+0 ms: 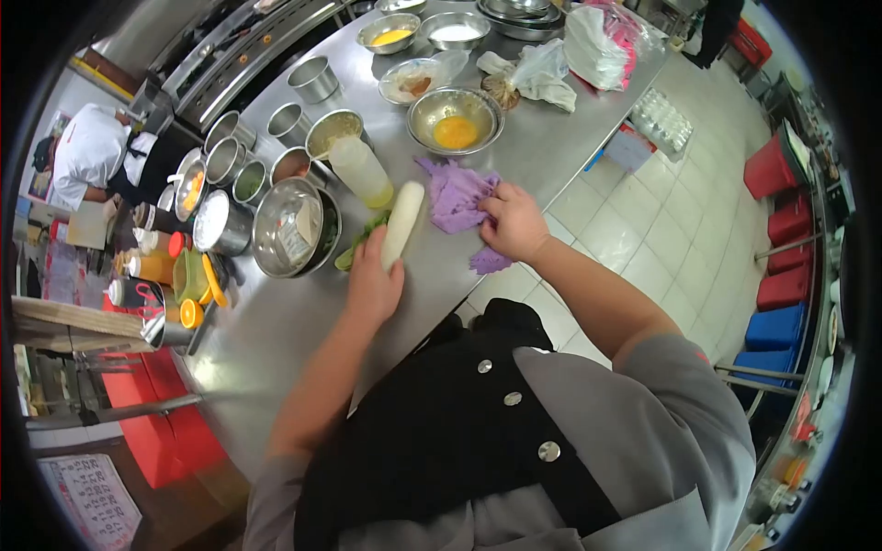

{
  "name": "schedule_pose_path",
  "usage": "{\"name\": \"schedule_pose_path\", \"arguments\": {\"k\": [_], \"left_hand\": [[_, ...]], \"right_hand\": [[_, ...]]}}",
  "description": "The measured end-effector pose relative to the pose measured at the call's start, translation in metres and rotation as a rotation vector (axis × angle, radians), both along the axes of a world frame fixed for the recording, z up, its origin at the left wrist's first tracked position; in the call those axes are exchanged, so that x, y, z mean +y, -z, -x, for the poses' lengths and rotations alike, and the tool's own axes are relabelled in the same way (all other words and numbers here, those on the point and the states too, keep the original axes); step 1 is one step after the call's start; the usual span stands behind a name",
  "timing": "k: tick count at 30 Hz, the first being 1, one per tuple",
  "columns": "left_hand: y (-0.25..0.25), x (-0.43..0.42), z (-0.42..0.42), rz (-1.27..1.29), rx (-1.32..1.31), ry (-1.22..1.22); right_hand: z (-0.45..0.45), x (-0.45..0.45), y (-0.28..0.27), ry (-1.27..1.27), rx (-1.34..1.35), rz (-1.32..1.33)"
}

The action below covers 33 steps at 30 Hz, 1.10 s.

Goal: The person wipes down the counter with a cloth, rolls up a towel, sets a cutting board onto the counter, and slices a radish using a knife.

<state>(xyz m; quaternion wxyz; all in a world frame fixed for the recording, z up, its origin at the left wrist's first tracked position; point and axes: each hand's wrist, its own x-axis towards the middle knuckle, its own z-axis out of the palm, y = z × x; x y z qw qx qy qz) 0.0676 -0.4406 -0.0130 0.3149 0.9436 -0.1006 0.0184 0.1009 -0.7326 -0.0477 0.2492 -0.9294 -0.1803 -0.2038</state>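
My left hand [375,280] is closed around the lower end of a long white radish [404,220] with a rounded tip, which lies on the steel table. Some green leaves [349,257] show beside its fingers, partly hidden by the hand. A crumpled purple cloth [457,195] is bunched under my right hand [516,220], whose fingers grip it near the table edge. Just beyond the radish stands a translucent squeeze bottle [360,171] with yellowish liquid at the bottom. A steel bowl [423,119] with egg yolk [456,132] sits past the cloth.
Nested steel bowls [265,234] and several metal pots [313,81] crowd the left side. Sauce bottles [152,267] and a halved orange [191,313] sit at the left edge. Plastic bags [544,73] lie at the back. Another person [92,156] stands at far left.
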Motion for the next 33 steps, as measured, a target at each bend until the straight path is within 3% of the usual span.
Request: {"name": "schedule_pose_path", "arguments": {"k": [6,8,11,21,24,28,33], "left_hand": [[-0.012,-0.011,-0.01,-0.151,-0.281,-0.071],[-0.028,-0.006,0.007,-0.027,-0.212,-0.01],[-0.021,0.024,0.049,0.031,-0.176,-0.036],[-0.008,0.149,0.214,0.098,-0.178,-0.54],[-0.013,0.192,0.273,0.049,-0.172,-0.763],[0.001,0.247,0.366,0.04,-0.206,-1.044],[0.057,0.285,0.499,0.061,0.001,-1.409]], "right_hand": [[0.014,-0.017,-0.018,-0.16,-0.026,0.02],[0.01,-0.015,-0.022,-0.242,-0.098,0.063],[0.017,-0.003,-0.004,-0.459,0.019,0.028],[0.063,0.176,-0.027,-0.982,0.21,0.311],[0.06,0.245,-0.015,-0.978,0.178,0.281],[0.044,0.34,-0.002,-0.704,0.094,0.236],[-0.004,0.457,0.013,-0.474,0.035,0.289]]}}
